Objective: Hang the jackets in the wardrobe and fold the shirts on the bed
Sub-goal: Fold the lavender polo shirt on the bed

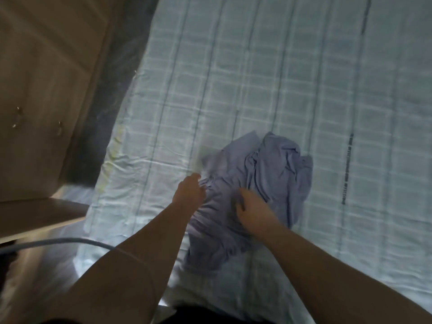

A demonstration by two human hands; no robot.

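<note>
Purple shirt (268,178) is lying crumpled on the checked bed (304,78) in the lower middle of the frame, not folded yet, while the left hand (189,190) and right hand (252,211) are gripping it with curled fingers.

The left grip (189,190) had its fingertips buried in bunched folds of the shirt (275,164), so they could not be seen. The right grip (254,206) was smeared by motion blur, and whether its curled fingers pinched the cloth or only pressed on it could not be told. The shirt lay crumpled, with collar, sleeves and front lost in the folds. Both forearms ran off the bottom edge. The bed (304,66) was cut off at the top and right edges, the wardrobe (46,78) at the left and top. A cable (58,244) entered from the left edge and vanished behind the left forearm. A dark printed strip (348,169) on the sheet was too small to read.
</note>
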